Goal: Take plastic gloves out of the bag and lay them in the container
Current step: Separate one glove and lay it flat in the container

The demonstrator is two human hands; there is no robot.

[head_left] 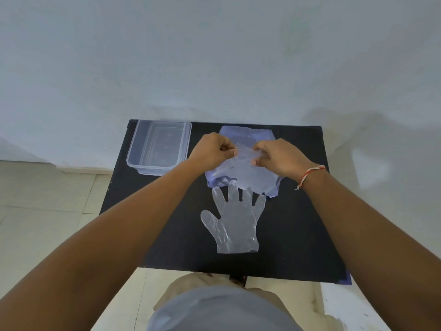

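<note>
A bluish plastic bag point(241, 134) lies at the back middle of the black table point(298, 223). Above it I hold a clear plastic glove point(245, 170), pinched at its upper edge by my left hand point(212, 151) and my right hand point(279, 158); the glove hangs down over the bag. A second clear glove point(235, 225) lies flat on the table in front of the bag, fingers pointing away from me. The clear plastic container point(133, 149) stands at the table's back left corner with no gloves in it.
The table stands against a white wall. Tiled floor shows to the left and right. My knees and grey shirt are below the table's near edge.
</note>
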